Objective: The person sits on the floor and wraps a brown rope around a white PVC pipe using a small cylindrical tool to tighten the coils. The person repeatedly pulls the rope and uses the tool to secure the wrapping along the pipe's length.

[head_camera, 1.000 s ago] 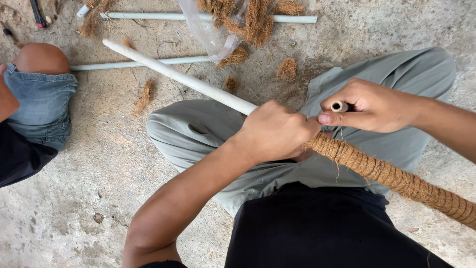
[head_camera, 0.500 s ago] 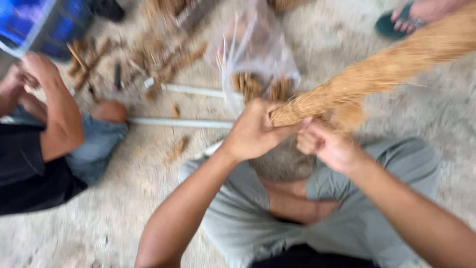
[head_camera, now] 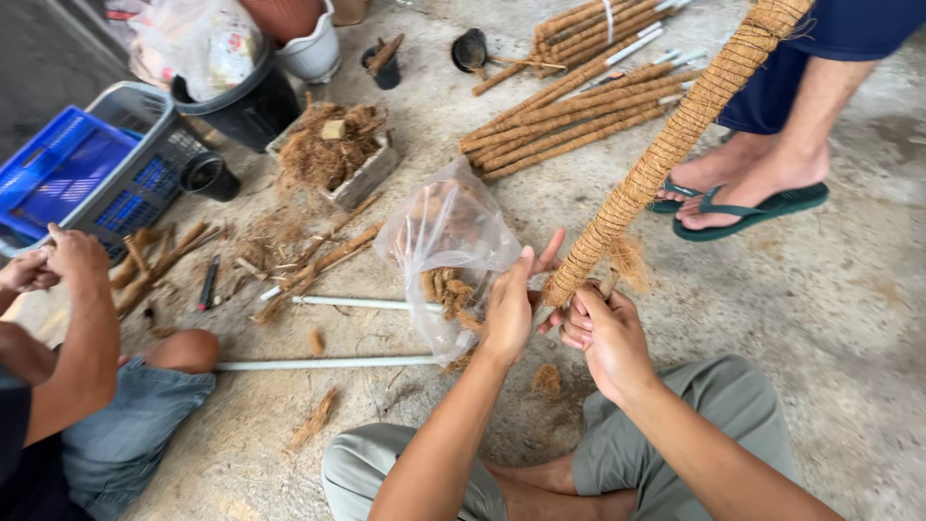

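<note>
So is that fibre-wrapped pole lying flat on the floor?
No, the fibre-wrapped pole slants up off the ground, its lower end gripped by the left hand and right hand.

Rough, hairy brown fibre rope winds the pole (head_camera: 666,154), matt and fraying at its lower end. Thin clear plastic bag (head_camera: 449,236), glossy and crinkled. Smooth white plastic pipe (head_camera: 323,364) lies on the matt, gritty concrete floor (head_camera: 849,318). Blue plastic crate (head_camera: 68,169), latticed.
</note>
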